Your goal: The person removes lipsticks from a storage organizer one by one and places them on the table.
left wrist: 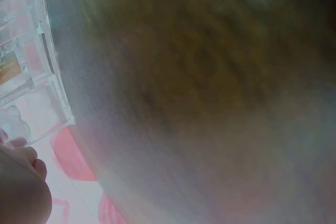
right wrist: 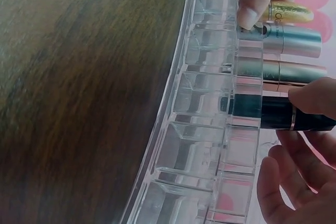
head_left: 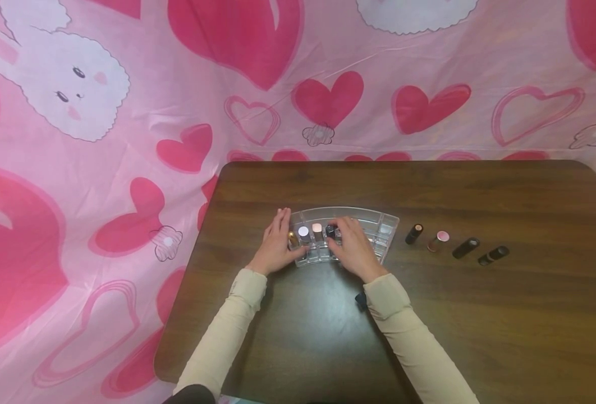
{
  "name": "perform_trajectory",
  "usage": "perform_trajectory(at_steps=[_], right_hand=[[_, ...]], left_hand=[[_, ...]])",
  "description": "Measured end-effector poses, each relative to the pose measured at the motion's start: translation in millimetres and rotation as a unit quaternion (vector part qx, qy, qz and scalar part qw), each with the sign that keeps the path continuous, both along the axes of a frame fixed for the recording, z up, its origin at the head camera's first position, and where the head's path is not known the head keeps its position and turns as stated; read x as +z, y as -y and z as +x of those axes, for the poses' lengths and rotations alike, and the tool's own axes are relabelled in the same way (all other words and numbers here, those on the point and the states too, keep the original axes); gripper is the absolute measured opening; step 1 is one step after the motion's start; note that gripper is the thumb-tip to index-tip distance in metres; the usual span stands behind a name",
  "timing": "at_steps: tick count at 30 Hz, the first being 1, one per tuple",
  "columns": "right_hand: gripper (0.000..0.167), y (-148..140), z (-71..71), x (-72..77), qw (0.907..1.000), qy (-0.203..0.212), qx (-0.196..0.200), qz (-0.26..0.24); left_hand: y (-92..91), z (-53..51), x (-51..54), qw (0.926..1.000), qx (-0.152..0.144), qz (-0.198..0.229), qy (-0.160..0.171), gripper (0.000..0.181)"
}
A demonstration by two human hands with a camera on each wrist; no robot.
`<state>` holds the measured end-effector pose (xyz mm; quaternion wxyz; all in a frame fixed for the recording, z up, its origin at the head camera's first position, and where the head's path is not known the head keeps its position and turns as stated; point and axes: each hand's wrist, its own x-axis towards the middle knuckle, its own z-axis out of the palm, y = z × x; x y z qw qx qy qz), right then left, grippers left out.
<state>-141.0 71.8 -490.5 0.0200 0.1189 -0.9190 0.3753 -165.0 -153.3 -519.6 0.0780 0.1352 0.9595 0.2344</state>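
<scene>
A clear, curved, tiered lipstick organizer (head_left: 348,212) sits on the table. My right hand (head_left: 352,247) pinches a black lipstick tube (right wrist: 275,113) between thumb and fingers; its lower end is inside a compartment. My left hand (head_left: 274,247) rests at the organizer's left end, fingers stretched along the side and thumb over the front. Between the hands, a silver-blue lipstick (right wrist: 296,40) and a rose-gold lipstick (right wrist: 294,72) stand in neighbouring compartments. Beside the left hand is a gold lipstick (right wrist: 291,12). In the left wrist view only part of the left hand (left wrist: 21,187) shows.
Right of the organizer stand a black tube with a gold top (head_left: 414,233), a pink-topped lipstick (head_left: 439,240) and two black tubes, one (head_left: 466,247) nearer than the other (head_left: 493,256). A small black item (head_left: 361,301) lies partly behind the right cuff. Heart-patterned fabric (head_left: 257,120) hangs behind.
</scene>
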Motion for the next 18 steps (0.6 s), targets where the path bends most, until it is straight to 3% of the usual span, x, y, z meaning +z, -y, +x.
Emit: perform_trajectory(at_steps=[18], right_hand=[[0.036, 0.6, -2.0, -4.9, 0.9999, -0.005, -0.002, 0.009]], left_hand=[[-0.2, -0.5, -0.8, 0.9999, 0.001, 0.005, -0.011, 0.11]])
